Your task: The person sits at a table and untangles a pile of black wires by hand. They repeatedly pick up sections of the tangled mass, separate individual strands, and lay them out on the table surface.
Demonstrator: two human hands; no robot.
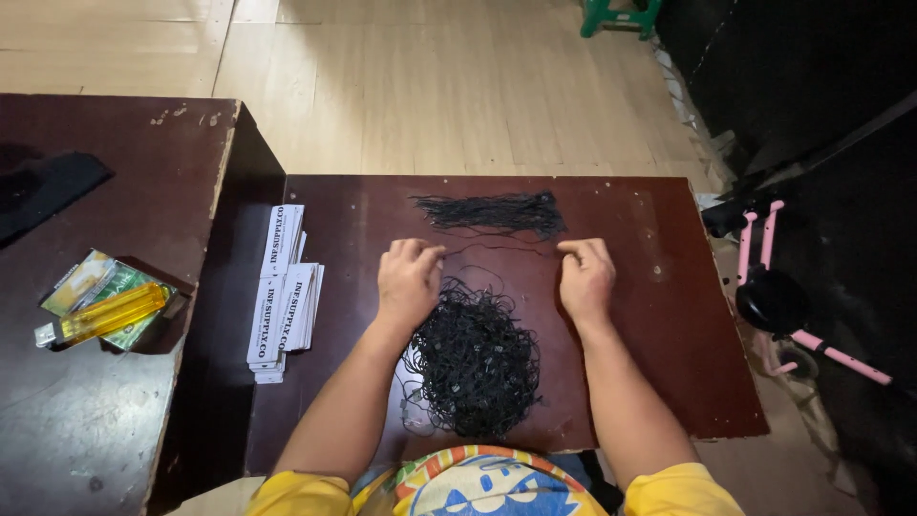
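My left hand (408, 279) and my right hand (586, 275) rest on a dark brown table (650, 315), each pinching one end of a thin black string (497, 248) stretched between them. A tangled heap of black strings (475, 363) lies near the table's front edge, between my forearms. Beyond my hands a straightened bundle of black strings (497, 212) lies sideways across the table.
A stack of white paper tags (285, 287) sits at the table's left edge. On a second dark table (143, 172) to the left lie a yellow lighter (103, 315) and green packets (124, 287). A pink-framed scooter (783, 306) stands on the right, a green stool (619, 14) far back.
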